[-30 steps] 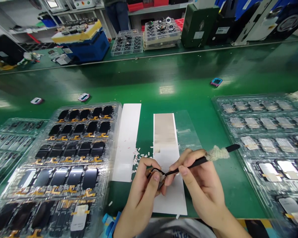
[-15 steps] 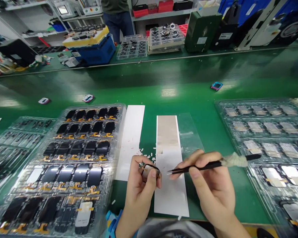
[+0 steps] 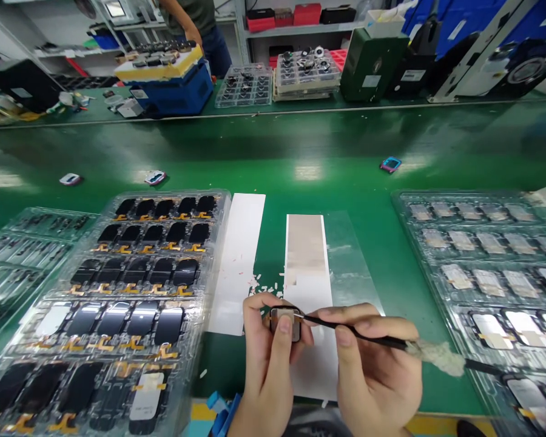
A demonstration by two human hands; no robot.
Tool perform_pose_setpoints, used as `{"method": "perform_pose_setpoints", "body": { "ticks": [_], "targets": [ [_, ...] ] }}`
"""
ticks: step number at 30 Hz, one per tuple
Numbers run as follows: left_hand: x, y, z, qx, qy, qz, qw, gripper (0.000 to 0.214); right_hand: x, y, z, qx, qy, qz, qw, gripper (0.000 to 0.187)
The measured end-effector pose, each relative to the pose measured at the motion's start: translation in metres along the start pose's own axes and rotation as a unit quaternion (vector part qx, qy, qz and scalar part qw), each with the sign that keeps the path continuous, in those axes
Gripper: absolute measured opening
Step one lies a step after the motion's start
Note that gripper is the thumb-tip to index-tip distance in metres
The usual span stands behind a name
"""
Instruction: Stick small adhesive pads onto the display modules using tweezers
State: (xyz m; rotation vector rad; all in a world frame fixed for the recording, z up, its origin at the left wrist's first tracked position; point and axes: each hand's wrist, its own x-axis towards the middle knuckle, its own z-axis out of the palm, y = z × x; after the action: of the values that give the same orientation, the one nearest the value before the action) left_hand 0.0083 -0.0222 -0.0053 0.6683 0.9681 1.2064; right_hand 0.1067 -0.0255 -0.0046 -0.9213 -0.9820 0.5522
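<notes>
Here we go: my left hand (image 3: 268, 364) is clenching a small dark-rimmed rectangular part (image 3: 284, 321) with a tan face, pinching it between thumb and fingers right above the white paper strip (image 3: 310, 291). My right hand (image 3: 373, 370) is grasping slim black tweezers (image 3: 359, 331), their grip wrapped in a frayed off-white cloth binding (image 3: 437, 358), and I'm bringing the fine tips in against the part's right edge. So the step in hand looks like close tweezer work on that edge, and the next move calls for a steady left pinch and a light, controlled touch from the tips.

Off to my left, a clear plastic tray (image 3: 218, 206) of black panels with orange flex tails is sitting beside a second white paper strip (image 3: 236, 261). Off to my right, another clear tray (image 3: 418, 200) is holding tan-covered panels.

Compared with half a second ago, the tips are closing back onto the part, and the tweezers are swinging down to lie lower across my right hand.
</notes>
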Motion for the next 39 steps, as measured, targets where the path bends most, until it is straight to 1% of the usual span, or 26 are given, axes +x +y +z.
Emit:
{"method": "perform_pose_setpoints", "body": {
  "ticks": [3,4,8,11,14,16,20,22,25,32,34,36,38,39],
  "targets": [
    [0.002,-0.004,-0.002,-0.019,0.002,0.013,1.0,0.021,0.002,0.001,0.001,-0.012,0.006,-0.015,1.0,0.026],
    [0.002,-0.005,-0.003,-0.018,-0.007,0.017,1.0,0.018,0.002,0.002,0.0,-0.016,0.006,-0.019,1.0,0.027],
    [0.003,-0.008,-0.008,0.021,-0.071,0.044,0.996,0.006,0.0,0.003,0.0,-0.02,0.001,-0.028,0.999,0.031],
    [0.003,-0.009,-0.01,0.037,-0.08,0.062,0.994,0.005,-0.001,0.004,0.001,-0.017,-0.002,-0.028,0.999,0.032],
    [0.004,-0.009,-0.01,0.042,-0.085,0.065,0.993,0.004,-0.001,0.004,0.001,-0.017,0.007,-0.02,1.0,0.03],
    [0.003,-0.009,-0.008,0.036,-0.074,0.057,0.995,0.006,-0.002,0.004,0.0,-0.018,0.007,-0.022,1.0,0.03],
    [0.001,-0.007,-0.003,0.007,-0.013,0.018,1.0,0.015,-0.002,0.004,-0.001,-0.022,0.0,-0.033,0.999,0.032],
    [0.0,-0.006,0.0,0.001,0.002,0.007,1.0,0.02,-0.001,0.004,0.0,-0.021,0.003,-0.03,0.999,0.031],
    [-0.001,-0.006,0.002,0.013,0.001,0.012,1.0,0.024,0.001,0.005,0.002,-0.014,0.007,-0.026,1.0,0.03],
    [-0.003,-0.01,0.001,0.108,0.017,0.046,0.993,0.028,0.001,0.004,0.003,0.005,0.037,0.003,0.999,0.023],
    [-0.003,-0.011,-0.001,0.126,0.014,0.057,0.99,0.026,0.002,0.003,0.002,0.007,0.048,0.005,0.999,0.022],
    [-0.002,-0.012,-0.003,0.137,-0.003,0.067,0.988,0.024,0.003,0.003,0.002,0.005,0.061,0.002,0.998,0.021],
    [0.0,-0.012,-0.005,0.137,-0.018,0.072,0.988,0.022,0.003,0.003,0.001,0.005,0.067,0.0,0.998,0.021],
    [0.0,-0.011,-0.005,0.132,-0.016,0.071,0.989,0.023,0.003,0.003,0.0,0.007,0.065,0.002,0.998,0.021]
  ]
}}
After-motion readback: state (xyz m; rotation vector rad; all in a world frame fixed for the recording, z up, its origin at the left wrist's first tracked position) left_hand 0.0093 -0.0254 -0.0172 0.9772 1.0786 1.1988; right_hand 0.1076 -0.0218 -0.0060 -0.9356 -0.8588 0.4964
